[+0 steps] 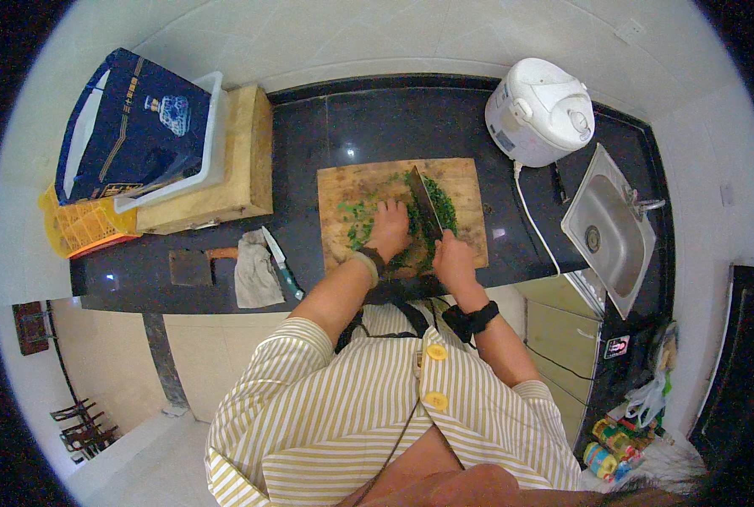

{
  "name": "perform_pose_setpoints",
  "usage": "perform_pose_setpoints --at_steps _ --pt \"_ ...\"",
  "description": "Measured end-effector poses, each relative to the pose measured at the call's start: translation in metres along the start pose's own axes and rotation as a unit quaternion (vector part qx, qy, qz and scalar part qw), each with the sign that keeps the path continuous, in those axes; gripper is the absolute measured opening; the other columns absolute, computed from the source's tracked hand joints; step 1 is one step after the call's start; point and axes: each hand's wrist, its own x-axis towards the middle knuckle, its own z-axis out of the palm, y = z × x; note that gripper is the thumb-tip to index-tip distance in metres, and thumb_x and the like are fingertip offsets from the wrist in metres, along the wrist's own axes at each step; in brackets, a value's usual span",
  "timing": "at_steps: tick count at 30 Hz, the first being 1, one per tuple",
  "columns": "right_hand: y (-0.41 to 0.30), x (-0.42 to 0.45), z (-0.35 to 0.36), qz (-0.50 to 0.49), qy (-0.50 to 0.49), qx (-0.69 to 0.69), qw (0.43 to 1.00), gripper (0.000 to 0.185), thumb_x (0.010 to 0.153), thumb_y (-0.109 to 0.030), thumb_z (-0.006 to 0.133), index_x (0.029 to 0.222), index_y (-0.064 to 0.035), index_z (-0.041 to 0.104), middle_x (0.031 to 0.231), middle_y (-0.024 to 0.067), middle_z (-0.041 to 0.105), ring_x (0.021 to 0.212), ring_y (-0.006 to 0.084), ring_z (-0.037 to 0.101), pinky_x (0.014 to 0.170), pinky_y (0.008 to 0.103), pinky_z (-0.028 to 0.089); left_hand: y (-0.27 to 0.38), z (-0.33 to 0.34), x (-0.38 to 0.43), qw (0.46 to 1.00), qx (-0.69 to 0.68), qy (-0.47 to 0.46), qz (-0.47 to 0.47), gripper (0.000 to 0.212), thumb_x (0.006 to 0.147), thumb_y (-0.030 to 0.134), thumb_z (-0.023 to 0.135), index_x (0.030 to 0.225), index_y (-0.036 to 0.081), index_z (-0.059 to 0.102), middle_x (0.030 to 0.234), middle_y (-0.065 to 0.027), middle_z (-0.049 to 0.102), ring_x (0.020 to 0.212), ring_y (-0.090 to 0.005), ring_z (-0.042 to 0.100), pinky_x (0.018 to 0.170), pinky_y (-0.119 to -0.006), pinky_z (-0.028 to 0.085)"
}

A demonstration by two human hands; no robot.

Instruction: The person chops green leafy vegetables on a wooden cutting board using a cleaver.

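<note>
A wooden cutting board [342, 177] lies on the black countertop in front of me. Chopped green leaves [441, 201] are spread over it, thickest to the right of the blade and scattered more loosely at the left. My right hand [455, 258] grips the handle of a cleaver [425, 199], whose broad blade points away from me among the greens. The handle is hidden in that hand. Just left of the blade, my left hand [391, 227] rests on the greens with its fingers spread. Whether any leaves are pinched under its palm cannot be seen.
Left of the board lie a knife [282, 263], a grey cloth [254, 269] and a second cleaver [191, 267]. A wooden box [250, 152], a blue box [155, 127] and an orange basket [88, 218] stand further left. At right are a white rice cooker [538, 114], its cord [532, 218] and a steel sink [618, 241].
</note>
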Motion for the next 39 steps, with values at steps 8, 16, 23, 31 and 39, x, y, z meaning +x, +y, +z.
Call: perform_pose_setpoints --at_steps 8,16,23,31,39 --pt "0.003 0.013 0.024 -0.017 -0.04 -0.007 0.999 0.011 0.083 -0.008 0.05 0.085 0.0025 0.047 0.072 0.0259 0.06 0.068 0.0431 0.06 0.059 0.051 0.048 -0.013 0.044 0.003 0.994 -0.006 0.098 0.042 0.037 0.068 0.01 0.067 0.097 -0.005 0.051 0.098 -0.0183 0.047 0.091 -0.0332 0.048 0.073 -0.041 0.047" --pt "0.002 0.01 0.047 0.019 -0.094 -0.023 0.995 0.021 0.078 -0.002 0.051 0.095 0.0026 0.04 0.077 0.0249 0.06 0.071 0.0451 0.059 0.063 0.0517 0.048 -0.014 0.069 0.004 0.989 0.015 0.141 0.051 0.029 0.074 0.01 0.06 0.098 -0.003 0.052 0.097 -0.0172 0.048 0.089 -0.0323 0.048 0.07 -0.041 0.046" --pt "0.006 0.011 0.043 0.025 -0.073 0.032 0.996 0.024 0.075 -0.002 0.054 0.093 0.0013 0.037 0.076 0.0251 0.059 0.069 0.0456 0.058 0.061 0.0521 0.047 -0.014 0.091 0.005 0.989 0.001 0.145 0.018 0.021 0.077 0.009 0.056 0.095 0.0 0.054 0.097 -0.0147 0.049 0.09 -0.0307 0.049 0.072 -0.042 0.045" --pt "-0.012 0.007 -0.001 -0.01 -0.107 -0.028 0.994 0.026 0.073 -0.001 0.055 0.092 0.0014 0.038 0.075 0.0254 0.059 0.07 0.0433 0.06 0.061 0.0512 0.048 -0.022 0.113 0.014 0.987 -0.015 0.161 0.023 0.022 0.078 0.012 0.055 0.097 0.002 0.054 0.099 -0.0124 0.05 0.09 -0.029 0.05 0.071 -0.04 0.046" --pt "-0.011 0.01 0.024 -0.026 -0.11 -0.033 0.993 0.025 0.073 -0.001 0.055 0.091 0.0014 0.038 0.076 0.0251 0.059 0.069 0.0432 0.06 0.061 0.0503 0.05 -0.015 0.095 0.005 0.992 0.026 0.116 -0.042 0.019 0.081 0.01 0.053 0.097 -0.001 0.053 0.099 -0.0151 0.049 0.09 -0.0314 0.049 0.072 -0.041 0.046"
